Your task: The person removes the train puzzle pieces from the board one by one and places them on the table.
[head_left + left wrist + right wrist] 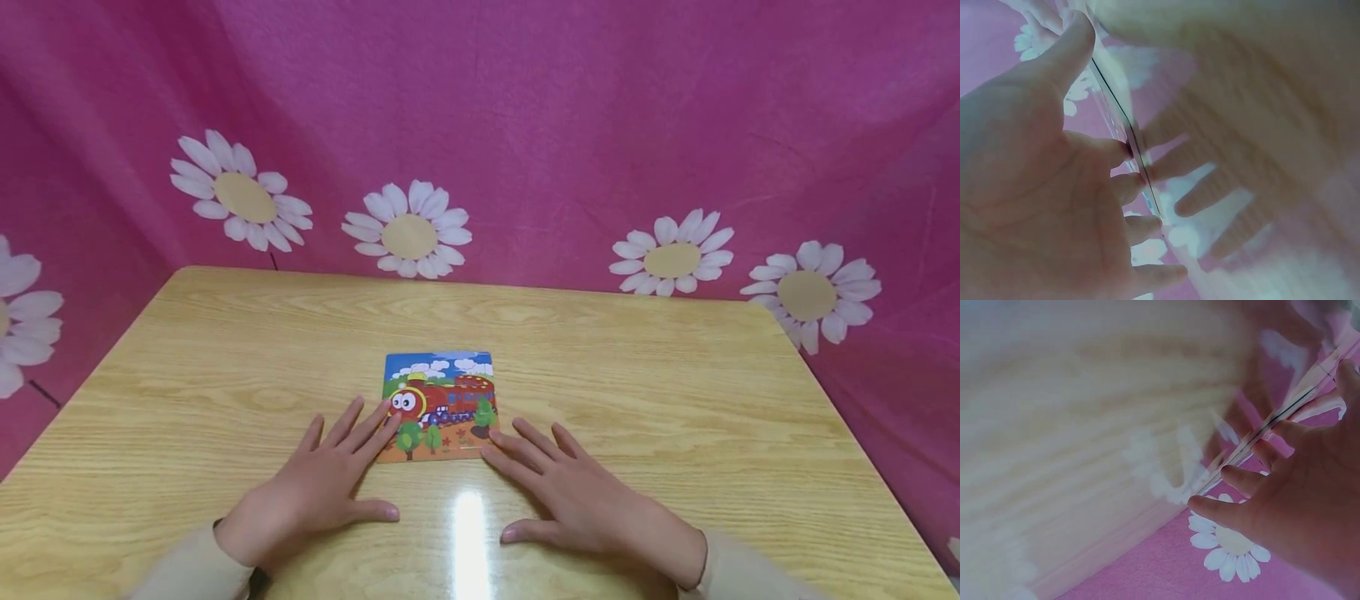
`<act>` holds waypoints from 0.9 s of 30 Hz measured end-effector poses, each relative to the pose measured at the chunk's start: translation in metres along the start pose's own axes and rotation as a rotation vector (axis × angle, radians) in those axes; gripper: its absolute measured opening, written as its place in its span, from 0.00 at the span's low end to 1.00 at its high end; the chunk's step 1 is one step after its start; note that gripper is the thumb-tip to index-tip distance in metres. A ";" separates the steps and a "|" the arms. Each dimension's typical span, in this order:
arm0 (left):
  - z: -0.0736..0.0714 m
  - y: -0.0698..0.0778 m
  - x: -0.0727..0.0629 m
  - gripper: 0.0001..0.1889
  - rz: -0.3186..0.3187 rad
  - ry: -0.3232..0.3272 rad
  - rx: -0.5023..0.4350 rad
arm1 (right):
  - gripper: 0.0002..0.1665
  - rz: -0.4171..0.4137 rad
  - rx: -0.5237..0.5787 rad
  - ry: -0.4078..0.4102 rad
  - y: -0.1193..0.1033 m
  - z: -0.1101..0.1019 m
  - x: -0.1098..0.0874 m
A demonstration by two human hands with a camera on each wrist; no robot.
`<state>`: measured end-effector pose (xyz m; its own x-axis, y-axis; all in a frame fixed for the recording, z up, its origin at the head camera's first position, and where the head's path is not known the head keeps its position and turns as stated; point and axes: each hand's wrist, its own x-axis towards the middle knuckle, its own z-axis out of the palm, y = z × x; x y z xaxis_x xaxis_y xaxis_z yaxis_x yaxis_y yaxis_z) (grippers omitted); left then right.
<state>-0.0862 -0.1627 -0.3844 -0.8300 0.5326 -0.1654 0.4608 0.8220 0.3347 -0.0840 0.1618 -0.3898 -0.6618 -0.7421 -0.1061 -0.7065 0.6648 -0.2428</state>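
A flat, nearly square picture board lies on the wooden table, printed with a red cartoon train, trees and clouds. My left hand is spread palm down at its left side, with fingertips over the lower left edge. On the other side, my right hand is spread too, its fingertips at the lower right corner. Both thumbs point inward below the board, apart from each other. In the left wrist view the left hand has straight fingers. The right wrist view shows the right hand with fingers extended near the board's thin edge.
The pale wooden table has a glossy top with a bright light reflection in front of the board. Behind and beside it hangs a magenta cloth printed with large white daisies.
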 end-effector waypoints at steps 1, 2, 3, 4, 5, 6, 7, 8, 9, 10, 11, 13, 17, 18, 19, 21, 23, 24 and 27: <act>0.001 0.001 0.000 0.56 0.006 -0.001 0.001 | 0.51 -0.001 -0.001 0.005 0.000 0.001 -0.002; 0.002 0.002 0.000 0.56 0.011 0.000 0.005 | 0.51 0.000 -0.002 0.009 0.000 0.002 -0.005; 0.002 0.003 0.000 0.56 0.016 -0.002 0.005 | 0.51 -0.001 -0.003 0.012 -0.001 0.002 -0.007; 0.003 0.004 0.000 0.56 0.021 -0.003 0.006 | 0.50 -0.001 -0.005 0.016 -0.001 0.003 -0.009; 0.004 0.006 0.000 0.56 0.024 -0.002 0.003 | 0.50 -0.001 -0.007 0.019 -0.001 0.004 -0.012; 0.004 0.007 -0.001 0.56 0.027 -0.002 0.000 | 0.50 -0.003 -0.006 0.023 -0.001 0.004 -0.014; 0.005 0.008 -0.001 0.56 0.032 -0.001 0.001 | 0.50 -0.003 -0.005 0.024 -0.002 0.004 -0.017; 0.006 0.009 -0.001 0.56 0.035 -0.001 0.002 | 0.49 -0.004 -0.004 0.028 -0.002 0.005 -0.019; 0.006 0.010 -0.001 0.56 0.039 -0.001 0.003 | 0.49 -0.005 -0.002 0.031 -0.002 0.005 -0.022; 0.007 0.012 -0.002 0.56 0.043 0.000 0.005 | 0.49 -0.003 0.005 0.032 -0.002 0.005 -0.024; 0.008 0.013 -0.002 0.57 0.048 -0.001 0.010 | 0.49 -0.003 0.013 0.035 -0.003 0.005 -0.027; 0.008 0.016 -0.002 0.56 0.055 -0.005 0.012 | 0.49 0.003 0.028 0.038 -0.004 0.007 -0.033; 0.009 0.021 -0.004 0.56 0.060 -0.026 -0.009 | 0.49 -0.002 0.019 0.059 -0.004 0.011 -0.043; 0.010 0.022 -0.004 0.56 0.063 -0.028 -0.012 | 0.49 -0.007 0.010 0.068 -0.004 0.013 -0.045; 0.010 0.023 -0.005 0.57 0.068 -0.030 -0.012 | 0.49 -0.008 0.006 0.069 -0.004 0.014 -0.047; 0.012 0.025 -0.006 0.57 0.078 -0.038 -0.014 | 0.48 -0.012 0.007 0.076 -0.005 0.015 -0.051; 0.013 0.027 -0.007 0.57 0.091 -0.041 -0.008 | 0.48 -0.006 0.011 0.079 -0.005 0.016 -0.055; 0.014 0.028 -0.007 0.57 0.096 -0.043 -0.005 | 0.48 -0.007 0.005 0.084 -0.006 0.016 -0.057; 0.014 0.031 -0.009 0.57 0.107 -0.048 0.003 | 0.47 0.007 -0.025 0.096 -0.007 0.019 -0.062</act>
<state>-0.0603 -0.1392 -0.3857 -0.7604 0.6260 -0.1729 0.5465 0.7607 0.3504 -0.0333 0.2014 -0.3994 -0.6867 -0.7268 -0.0144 -0.7073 0.6725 -0.2179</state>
